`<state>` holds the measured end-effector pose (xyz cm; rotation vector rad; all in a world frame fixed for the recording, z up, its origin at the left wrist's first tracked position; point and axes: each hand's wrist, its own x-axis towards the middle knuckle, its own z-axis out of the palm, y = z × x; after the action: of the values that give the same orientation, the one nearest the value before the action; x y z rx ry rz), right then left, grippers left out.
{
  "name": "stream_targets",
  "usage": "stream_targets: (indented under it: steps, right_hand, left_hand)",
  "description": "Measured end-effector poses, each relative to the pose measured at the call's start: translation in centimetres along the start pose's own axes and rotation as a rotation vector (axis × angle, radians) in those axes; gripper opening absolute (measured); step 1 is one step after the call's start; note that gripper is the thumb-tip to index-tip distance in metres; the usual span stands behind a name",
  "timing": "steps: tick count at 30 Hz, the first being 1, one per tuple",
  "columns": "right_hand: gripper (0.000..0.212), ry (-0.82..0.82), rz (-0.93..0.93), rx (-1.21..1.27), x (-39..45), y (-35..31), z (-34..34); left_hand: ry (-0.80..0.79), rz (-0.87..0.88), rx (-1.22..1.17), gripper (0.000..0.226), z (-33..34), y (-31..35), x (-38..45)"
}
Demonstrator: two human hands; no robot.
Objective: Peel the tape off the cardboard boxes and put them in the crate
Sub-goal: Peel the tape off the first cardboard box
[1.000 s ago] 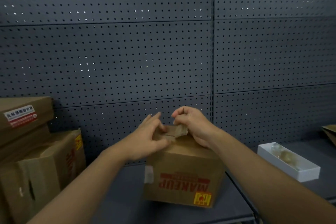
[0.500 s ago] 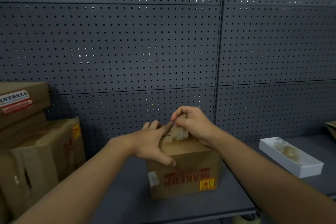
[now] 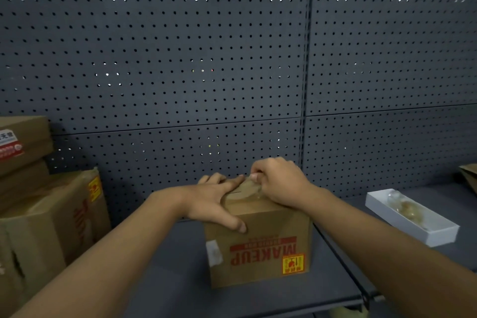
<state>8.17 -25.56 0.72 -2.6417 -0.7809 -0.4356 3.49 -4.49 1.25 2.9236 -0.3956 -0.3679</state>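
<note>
The cardboard box [image 3: 258, 242] stands mid-shelf [image 3: 165, 281], its "MAKEUP" print upside down facing near. The left hand [image 3: 214, 201] presses flat on its top; the right hand [image 3: 276, 183] has a closed grip pinching the tape [image 3: 247, 188]. Far right, a white tray [image 3: 413, 224] holds crumpled clear tape.

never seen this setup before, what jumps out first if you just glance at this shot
The eye lands on the small cardboard box at centre on the grey shelf, its red MAKEUP print upside down. The left hand lies flat across its top while the right hand pinches a strip of clear tape lifting off it. Behind stands a dark pegboard wall, with bigger boxes stacked at left and a white tray at right.
</note>
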Motion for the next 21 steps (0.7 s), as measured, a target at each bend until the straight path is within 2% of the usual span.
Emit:
stream_targets:
  steps: [8,12,15,18,21]
  right_hand:
    - [0.022,0.066,0.155,0.111,-0.4,2.7,-0.5]
    - [0.021,0.111,0.322,0.186,-1.0,5.3,-1.3]
    - [0.024,0.094,0.37,0.203,-1.6,7.2,-1.9]
    - [0.032,0.013,0.409,0.365,-1.9,7.3,-1.9]
    - [0.032,-0.013,0.456,0.658,-2.0,6.2,-1.8]
  left_hand:
    - [-0.019,-0.008,-0.014,0.123,-0.2,-0.1,0.2]
    - [-0.031,-0.026,-0.052,0.124,-0.2,-0.5,0.1]
    - [-0.035,-0.026,-0.024,0.125,-0.1,-0.4,0.3]
    - [-0.054,-0.045,0.007,0.124,-0.4,-0.1,0.5]
    - [-0.096,-0.07,0.057,0.127,-1.4,-0.1,0.3]
